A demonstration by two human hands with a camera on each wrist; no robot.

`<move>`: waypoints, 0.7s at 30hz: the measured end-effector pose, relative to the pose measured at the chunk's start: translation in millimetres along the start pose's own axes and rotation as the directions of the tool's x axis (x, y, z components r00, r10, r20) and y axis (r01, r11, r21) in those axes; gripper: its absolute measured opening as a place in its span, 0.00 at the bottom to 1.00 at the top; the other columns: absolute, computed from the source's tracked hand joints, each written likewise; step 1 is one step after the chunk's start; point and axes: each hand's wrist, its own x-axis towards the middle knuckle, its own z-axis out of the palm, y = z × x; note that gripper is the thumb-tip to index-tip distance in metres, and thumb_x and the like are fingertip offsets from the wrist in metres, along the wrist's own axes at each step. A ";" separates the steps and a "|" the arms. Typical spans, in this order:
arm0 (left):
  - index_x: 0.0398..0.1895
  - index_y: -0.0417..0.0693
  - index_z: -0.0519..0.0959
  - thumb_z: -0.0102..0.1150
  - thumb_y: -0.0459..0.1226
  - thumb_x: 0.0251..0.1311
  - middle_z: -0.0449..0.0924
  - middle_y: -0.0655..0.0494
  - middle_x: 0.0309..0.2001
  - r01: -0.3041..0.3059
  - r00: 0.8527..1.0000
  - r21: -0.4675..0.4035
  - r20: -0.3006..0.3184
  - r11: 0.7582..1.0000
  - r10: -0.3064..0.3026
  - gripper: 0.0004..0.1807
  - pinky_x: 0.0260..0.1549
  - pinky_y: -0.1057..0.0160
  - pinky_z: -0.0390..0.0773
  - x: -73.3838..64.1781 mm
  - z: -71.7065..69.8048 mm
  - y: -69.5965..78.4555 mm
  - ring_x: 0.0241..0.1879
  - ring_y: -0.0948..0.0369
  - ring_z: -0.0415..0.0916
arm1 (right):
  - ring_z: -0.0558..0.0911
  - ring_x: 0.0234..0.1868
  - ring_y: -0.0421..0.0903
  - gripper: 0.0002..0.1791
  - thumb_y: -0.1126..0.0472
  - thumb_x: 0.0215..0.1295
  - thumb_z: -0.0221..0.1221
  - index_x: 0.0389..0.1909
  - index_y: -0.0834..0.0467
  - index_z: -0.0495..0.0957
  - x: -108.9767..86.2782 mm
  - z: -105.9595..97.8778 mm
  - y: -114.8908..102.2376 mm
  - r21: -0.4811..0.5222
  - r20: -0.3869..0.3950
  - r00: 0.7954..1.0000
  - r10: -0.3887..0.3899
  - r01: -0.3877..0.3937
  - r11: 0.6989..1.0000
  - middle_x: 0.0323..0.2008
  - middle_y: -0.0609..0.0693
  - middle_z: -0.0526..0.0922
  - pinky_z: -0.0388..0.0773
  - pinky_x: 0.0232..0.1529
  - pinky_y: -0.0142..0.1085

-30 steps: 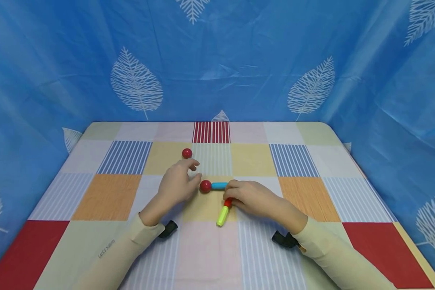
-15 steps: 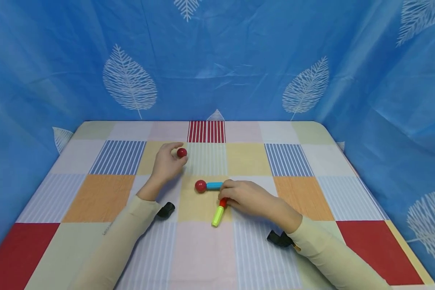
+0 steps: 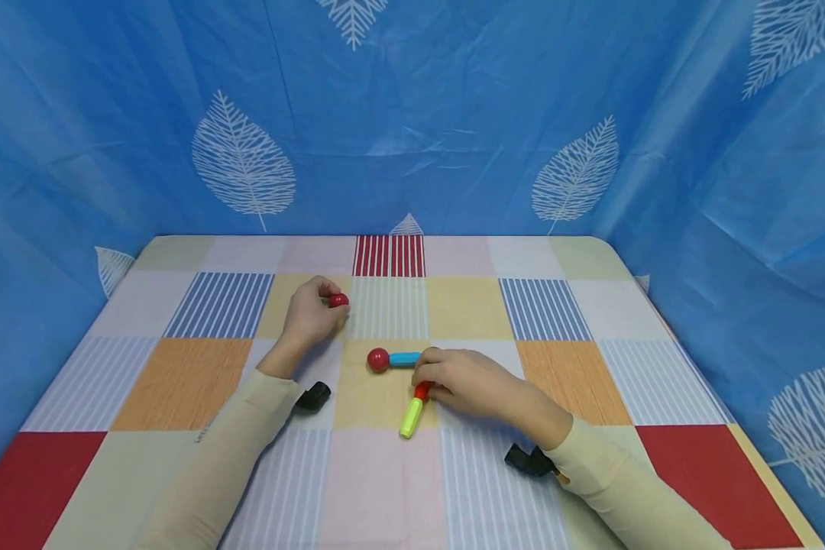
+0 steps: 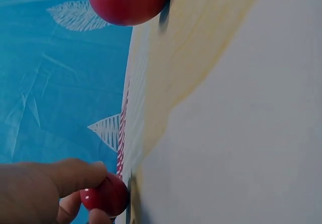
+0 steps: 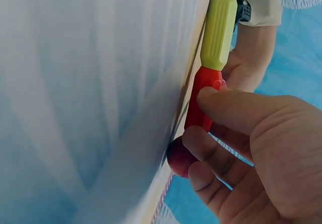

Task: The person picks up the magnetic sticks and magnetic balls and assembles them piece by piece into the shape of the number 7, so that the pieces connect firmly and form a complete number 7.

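My left hand (image 3: 308,317) pinches a small shiny red ball (image 4: 106,196) between thumb and fingers, on the cloth at the far left of centre. Closer in lies a second red ball (image 3: 378,360), at the left end of a short blue plastic stick (image 3: 405,360). My right hand (image 3: 477,383) covers that stick's right end. Its thumb and fingers grip a red stick (image 5: 198,103), joined end to end with a ridged yellow-green stick (image 5: 219,30) that points toward me. A dark red ball (image 5: 180,157) shows partly behind the right fingers.
A patchwork cloth (image 3: 385,489) covers the table. Blue curtains with white leaf prints (image 3: 412,114) hang behind it and at both sides. Each wrist carries a black camera (image 3: 529,461).
My left hand has moved away to the far ball, opened around it and closed its fingers on it. The right hand keeps hold of the red stick in about the same place.
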 end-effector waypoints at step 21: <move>0.44 0.40 0.78 0.70 0.36 0.54 0.80 0.48 0.41 -0.052 0.986 0.005 0.162 0.999 0.051 0.17 0.27 0.62 0.78 -61.7 -14.5 15.4 0.35 0.54 0.77 | 0.78 0.47 0.38 0.14 0.61 0.60 0.67 0.47 0.50 0.83 -3.5 -3.6 -19.4 -0.043 0.085 0.995 -0.046 0.050 0.998 0.47 0.42 0.78 0.74 0.52 0.33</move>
